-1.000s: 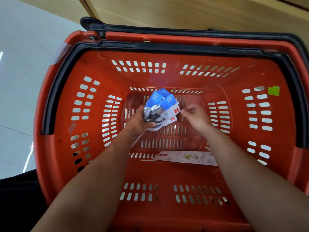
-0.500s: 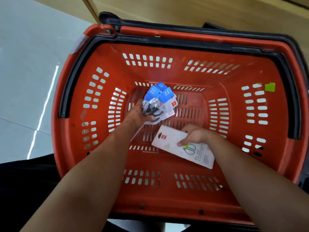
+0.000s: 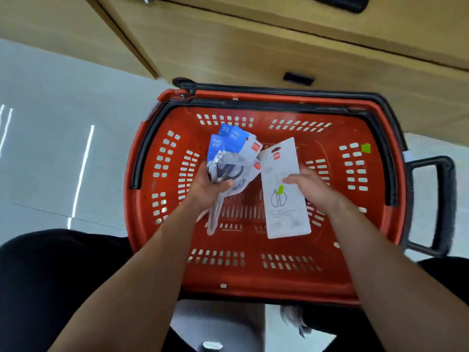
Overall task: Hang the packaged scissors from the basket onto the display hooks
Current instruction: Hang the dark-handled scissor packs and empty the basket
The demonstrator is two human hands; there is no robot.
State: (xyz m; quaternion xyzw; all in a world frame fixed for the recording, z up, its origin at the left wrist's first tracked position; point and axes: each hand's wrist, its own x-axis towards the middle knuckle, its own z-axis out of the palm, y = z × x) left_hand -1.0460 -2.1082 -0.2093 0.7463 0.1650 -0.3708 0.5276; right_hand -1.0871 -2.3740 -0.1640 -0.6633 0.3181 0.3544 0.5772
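Overhead, two bare forearms reaching over red perforated plastic shopping basket (image 3: 253, 275). Left hand (image 3: 208, 184) gripping fanned bundle of blue-and-white carded scissors packs (image 3: 229, 151), fingers curling round it, thumb pressing across black scissor handles. Right hand (image 3: 313, 189) pinching single white rectangular scissors card (image 3: 285, 212) at its right edge, thumb lying on front, other fingers hiding behind. Bundle and card hovering above basket floor, just beside each other, tops pointing toward light wooden cabinet (image 3: 228, 47).
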